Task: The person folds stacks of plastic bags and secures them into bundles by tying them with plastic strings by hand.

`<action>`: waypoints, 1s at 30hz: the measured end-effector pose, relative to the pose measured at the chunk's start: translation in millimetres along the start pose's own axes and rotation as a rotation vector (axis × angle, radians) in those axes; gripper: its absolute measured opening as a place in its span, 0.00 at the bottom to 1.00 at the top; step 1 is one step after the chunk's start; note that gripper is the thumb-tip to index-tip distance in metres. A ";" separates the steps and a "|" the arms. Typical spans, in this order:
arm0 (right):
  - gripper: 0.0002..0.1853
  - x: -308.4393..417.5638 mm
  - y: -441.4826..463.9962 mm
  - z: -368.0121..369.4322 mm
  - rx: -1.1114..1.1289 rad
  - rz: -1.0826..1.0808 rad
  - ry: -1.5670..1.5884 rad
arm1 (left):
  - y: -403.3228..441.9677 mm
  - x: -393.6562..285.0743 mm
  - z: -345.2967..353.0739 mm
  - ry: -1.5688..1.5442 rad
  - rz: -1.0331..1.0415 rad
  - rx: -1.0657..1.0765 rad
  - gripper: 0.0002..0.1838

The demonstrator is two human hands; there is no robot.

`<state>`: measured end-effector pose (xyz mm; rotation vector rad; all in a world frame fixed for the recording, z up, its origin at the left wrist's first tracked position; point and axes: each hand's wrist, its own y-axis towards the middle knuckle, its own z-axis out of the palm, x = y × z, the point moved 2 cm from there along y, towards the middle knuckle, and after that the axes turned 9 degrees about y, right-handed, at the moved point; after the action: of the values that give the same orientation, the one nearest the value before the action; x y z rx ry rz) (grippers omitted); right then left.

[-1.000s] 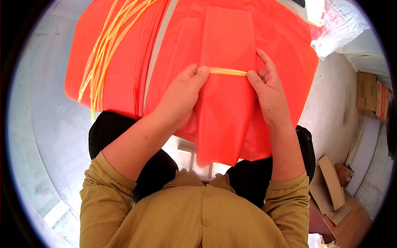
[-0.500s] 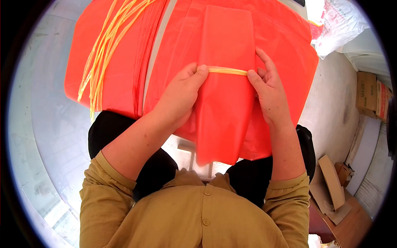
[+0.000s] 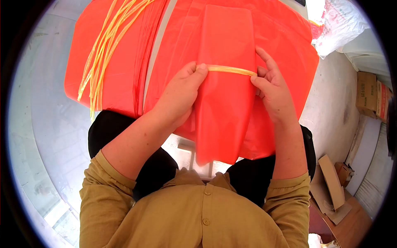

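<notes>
A long folded bundle of red plastic sheeting (image 3: 225, 111) lies in front of me on a wider stack of red plastic (image 3: 285, 53). Across the bundle runs a yellow plastic strap (image 3: 229, 69). My left hand (image 3: 186, 89) pinches the strap between thumb and forefinger at the bundle's left edge. At the right edge, my right hand (image 3: 273, 89) pinches its other end, with the forefinger stretched upward. Whether the strap passes beneath the bundle is hidden.
Several loose yellow strips (image 3: 103, 53) lie over another red plastic stack (image 3: 124, 78) on the left. A white plastic bag (image 3: 341, 27) is at the upper right. Cardboard boxes (image 3: 366, 95) stand by the right wall, and flattened cardboard (image 3: 331, 182) lies lower down.
My right hand has shifted slightly right and down, its thumb now at the bundle's edge, and more of the yellow strap shows. The left hand has barely moved.
</notes>
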<state>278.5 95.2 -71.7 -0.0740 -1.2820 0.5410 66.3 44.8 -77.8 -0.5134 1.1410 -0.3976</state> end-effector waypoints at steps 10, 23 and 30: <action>0.33 0.9 -0.2 3.5 -0.059 -0.014 0.001 | -1.6 -2.2 1.8 0.019 -0.016 0.001 0.16; 0.31 2.6 -0.2 8.0 -0.088 -0.063 -0.028 | -0.7 -2.1 0.4 0.017 -0.030 0.008 0.16; 0.33 -4.3 0.0 4.3 -0.043 -0.063 -0.084 | -2.4 -2.6 2.6 0.022 -0.015 0.011 0.16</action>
<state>273.8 92.3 -74.3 -0.0471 -1.3731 0.4667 67.7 44.7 -73.6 -0.5089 1.1560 -0.4228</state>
